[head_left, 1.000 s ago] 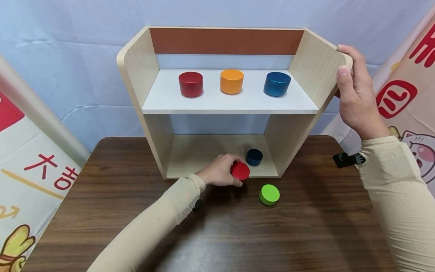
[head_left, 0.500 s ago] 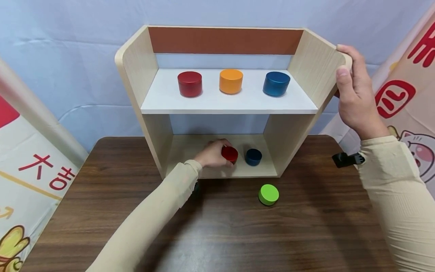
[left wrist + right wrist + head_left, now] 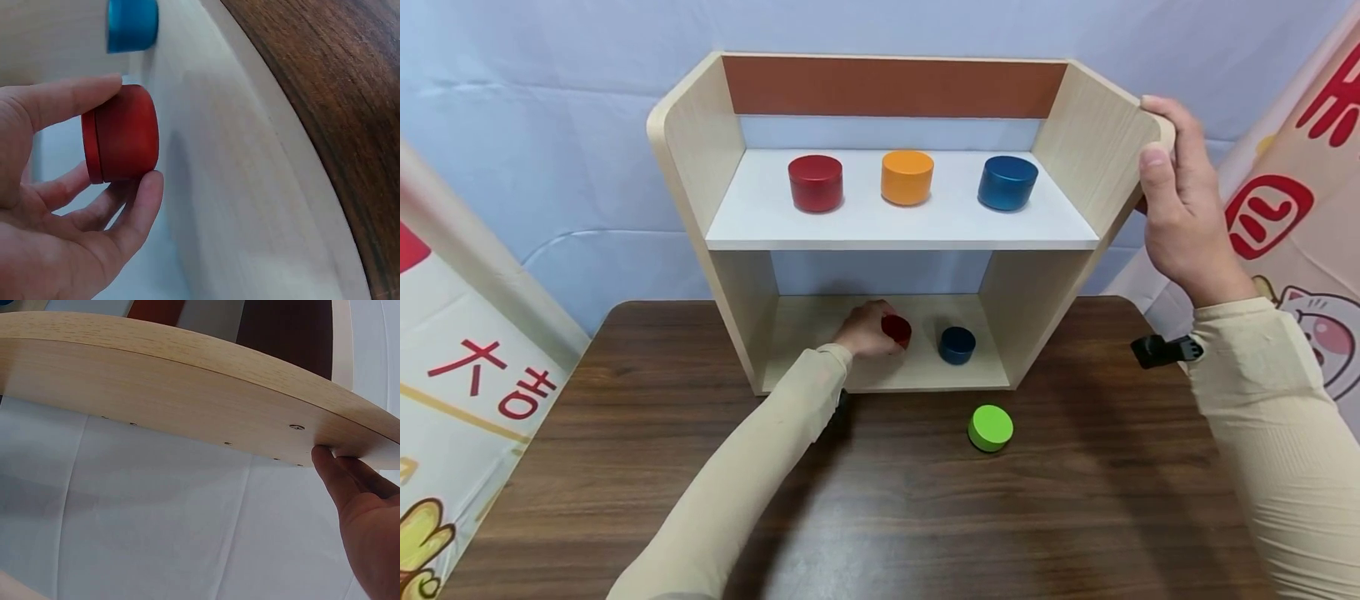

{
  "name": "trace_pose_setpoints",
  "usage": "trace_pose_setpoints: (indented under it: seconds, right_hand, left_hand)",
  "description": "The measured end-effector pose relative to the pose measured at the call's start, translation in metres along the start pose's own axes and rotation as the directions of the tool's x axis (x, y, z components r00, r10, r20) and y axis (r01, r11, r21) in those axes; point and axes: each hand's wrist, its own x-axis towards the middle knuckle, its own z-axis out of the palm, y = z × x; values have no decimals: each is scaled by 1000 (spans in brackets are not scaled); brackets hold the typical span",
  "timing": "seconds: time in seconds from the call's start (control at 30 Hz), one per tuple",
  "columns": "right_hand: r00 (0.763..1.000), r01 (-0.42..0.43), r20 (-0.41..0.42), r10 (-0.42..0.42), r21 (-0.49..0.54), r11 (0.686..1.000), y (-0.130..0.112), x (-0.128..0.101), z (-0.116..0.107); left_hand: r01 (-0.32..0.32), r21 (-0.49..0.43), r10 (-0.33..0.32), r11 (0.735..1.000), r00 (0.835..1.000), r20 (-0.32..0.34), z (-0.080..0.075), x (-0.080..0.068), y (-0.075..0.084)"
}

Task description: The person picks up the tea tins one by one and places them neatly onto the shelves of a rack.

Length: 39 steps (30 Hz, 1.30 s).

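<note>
My left hand (image 3: pixel 865 329) is inside the lower compartment of the wooden shelf unit (image 3: pixel 910 247). It pinches a small red round tin (image 3: pixel 125 134), and the left wrist view shows the lid seam, with a finger on one side and other fingertips on the opposite side. The tin is close over the bottom board. To its right on that board sits a dark blue tin (image 3: pixel 957 345). My right hand (image 3: pixel 1183 204) grips the upper front edge of the unit's right side panel (image 3: pixel 187 394); in the right wrist view its fingers touch the panel's outer face.
On the white upper shelf stand a red tin (image 3: pixel 816 183), an orange tin (image 3: pixel 907 177) and a blue tin (image 3: pixel 1007 183). A green tin (image 3: pixel 990 428) lies on the dark wooden table (image 3: pixel 910 517) before the unit. Light cloth (image 3: pixel 587 125) hangs behind.
My left hand has carried the red tin from the unit's front edge leftward and deeper into the lower compartment. The right hand keeps its grip on the side panel.
</note>
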Motion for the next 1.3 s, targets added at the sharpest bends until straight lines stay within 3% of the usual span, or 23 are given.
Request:
trace_pose_setpoints:
  seconds: [0.27, 0.53, 0.83, 1.3]
  right_hand:
    - [1000, 1, 5, -1, -10, 1000, -1, 0, 0]
    - [1000, -9, 3, 9, 3, 1000, -2, 0, 0]
    - [1000, 10, 5, -10, -6, 1000, 0, 1, 1]
    - [1000, 1, 4, -1, 9, 1000, 0, 0, 0]
  left_hand:
    - [27, 22, -26, 999, 999, -21, 8, 7, -8]
    - [14, 36, -13, 999, 1000, -22, 10, 4, -8]
    - [33, 8, -32, 999, 999, -22, 12, 3, -10]
    - [11, -27, -12, 1000, 999, -36, 12, 0, -12]
